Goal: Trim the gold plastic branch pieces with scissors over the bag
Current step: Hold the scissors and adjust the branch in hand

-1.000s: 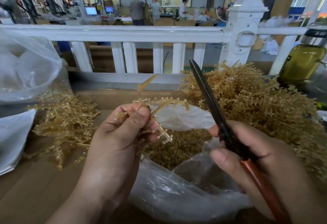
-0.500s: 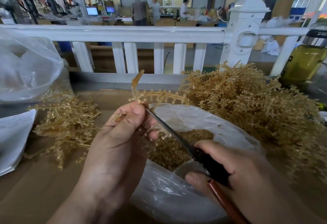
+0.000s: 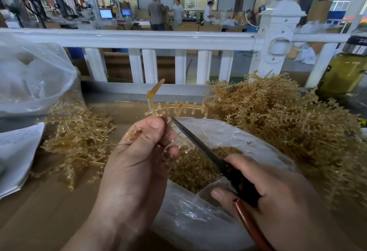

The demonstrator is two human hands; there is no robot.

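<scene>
Partly, left hand (image 3: 137,161) hides the branch piece (image 3: 178,107).

Left hand (image 3: 137,167) and right hand (image 3: 282,193) are bare.

Glossy plastic bag (image 3: 208,221), translucent plastic branch (image 3: 178,107)

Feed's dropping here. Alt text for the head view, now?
The left hand pinches a gold branch piece above an open clear bag of trimmings, while the right hand holds black scissors, blade tip at the piece. A large heap of gold branches lies right of the bag, a smaller heap left.
</scene>
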